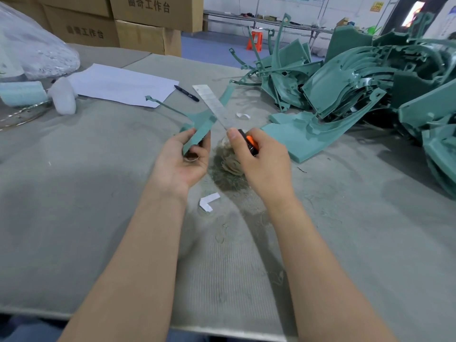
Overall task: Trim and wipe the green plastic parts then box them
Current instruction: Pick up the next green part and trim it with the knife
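Observation:
My left hand (183, 157) grips a thin green plastic part (201, 124) by its lower end, holding it above the table. The part has long thin arms reaching left and up to the right. My right hand (261, 156) grips a utility knife (250, 143) with an orange and black handle. Its long blade (213, 104) is extended and lies across the green part. A big heap of green plastic parts (365, 82) fills the table's right side.
A grey cloth-covered table (98, 193) holds shavings (227, 171) under my hands, white scraps (208, 201), a paper sheet (121, 85), a black pen (186, 93), and a plastic bag (32, 50) at far left. Cardboard boxes (138, 21) stand behind.

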A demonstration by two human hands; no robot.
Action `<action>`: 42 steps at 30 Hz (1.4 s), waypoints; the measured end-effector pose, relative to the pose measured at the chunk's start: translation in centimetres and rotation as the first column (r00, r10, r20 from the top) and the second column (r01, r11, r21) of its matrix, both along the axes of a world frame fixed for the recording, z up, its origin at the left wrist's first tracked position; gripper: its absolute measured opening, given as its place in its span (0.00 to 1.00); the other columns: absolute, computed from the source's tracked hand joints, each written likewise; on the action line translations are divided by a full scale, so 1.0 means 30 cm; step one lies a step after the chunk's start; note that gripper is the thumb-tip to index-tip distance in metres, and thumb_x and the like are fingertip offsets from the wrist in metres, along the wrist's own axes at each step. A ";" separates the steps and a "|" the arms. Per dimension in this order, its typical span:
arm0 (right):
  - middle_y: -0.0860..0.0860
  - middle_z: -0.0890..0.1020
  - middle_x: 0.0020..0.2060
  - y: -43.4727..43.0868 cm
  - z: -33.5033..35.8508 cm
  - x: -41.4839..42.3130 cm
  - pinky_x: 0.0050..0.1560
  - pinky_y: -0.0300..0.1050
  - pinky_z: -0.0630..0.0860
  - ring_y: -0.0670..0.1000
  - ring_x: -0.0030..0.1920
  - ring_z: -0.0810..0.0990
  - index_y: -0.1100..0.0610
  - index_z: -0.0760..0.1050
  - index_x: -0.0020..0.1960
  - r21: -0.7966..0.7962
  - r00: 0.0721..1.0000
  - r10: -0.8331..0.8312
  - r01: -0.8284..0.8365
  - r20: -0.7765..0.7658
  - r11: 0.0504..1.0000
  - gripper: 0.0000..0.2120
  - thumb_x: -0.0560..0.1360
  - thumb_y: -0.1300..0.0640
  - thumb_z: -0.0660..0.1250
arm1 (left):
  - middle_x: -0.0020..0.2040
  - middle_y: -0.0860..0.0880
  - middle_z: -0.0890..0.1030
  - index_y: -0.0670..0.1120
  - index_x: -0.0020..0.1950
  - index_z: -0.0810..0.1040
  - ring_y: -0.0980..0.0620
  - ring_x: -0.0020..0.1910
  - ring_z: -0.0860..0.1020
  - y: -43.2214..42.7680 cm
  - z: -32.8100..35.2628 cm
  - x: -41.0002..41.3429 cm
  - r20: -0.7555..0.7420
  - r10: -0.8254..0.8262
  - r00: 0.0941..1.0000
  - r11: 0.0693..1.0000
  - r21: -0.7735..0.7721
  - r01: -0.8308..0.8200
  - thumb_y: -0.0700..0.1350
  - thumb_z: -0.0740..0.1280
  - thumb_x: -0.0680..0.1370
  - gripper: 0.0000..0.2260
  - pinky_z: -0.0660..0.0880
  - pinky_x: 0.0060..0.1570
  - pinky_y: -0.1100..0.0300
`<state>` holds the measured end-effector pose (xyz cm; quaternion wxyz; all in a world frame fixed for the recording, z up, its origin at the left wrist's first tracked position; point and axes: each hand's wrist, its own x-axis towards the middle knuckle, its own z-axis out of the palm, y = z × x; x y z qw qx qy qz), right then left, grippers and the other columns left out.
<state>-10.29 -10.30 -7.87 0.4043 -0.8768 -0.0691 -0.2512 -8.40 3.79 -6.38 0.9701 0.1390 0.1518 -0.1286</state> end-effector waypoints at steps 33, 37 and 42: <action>0.45 0.66 0.21 0.092 0.000 -0.053 0.33 0.43 0.63 0.44 0.27 0.65 0.50 0.70 0.32 -0.038 0.950 0.299 -0.296 0.088 0.954 0.17 0.74 0.43 0.69 | 0.36 0.42 0.82 0.36 0.39 0.79 0.55 0.26 0.73 -0.022 -0.010 -0.034 0.120 0.083 0.989 0.990 -0.126 -0.067 0.36 0.60 0.72 0.09 0.72 0.36 0.68; 0.49 0.68 0.26 0.034 0.071 -0.039 0.33 0.46 0.68 0.49 0.29 0.68 0.60 0.69 0.35 0.253 0.968 0.225 -0.247 0.112 0.936 0.27 0.72 0.34 0.59 | 0.34 0.46 0.79 0.41 0.44 0.75 0.53 0.30 0.77 -0.004 0.004 0.010 0.029 0.185 0.982 0.983 -0.029 -0.184 0.39 0.60 0.81 0.08 0.71 0.22 0.68; 0.49 0.76 0.34 -0.157 0.076 -0.008 0.45 0.55 0.81 0.53 0.36 0.83 0.55 0.66 0.43 -0.056 0.875 -0.008 -0.022 -0.483 0.998 0.16 0.75 0.44 0.66 | 0.45 0.47 0.82 0.45 0.52 0.78 0.50 0.40 0.82 0.007 -0.001 0.019 0.169 0.305 0.937 0.952 -0.054 -0.300 0.44 0.66 0.79 0.04 0.78 0.44 0.55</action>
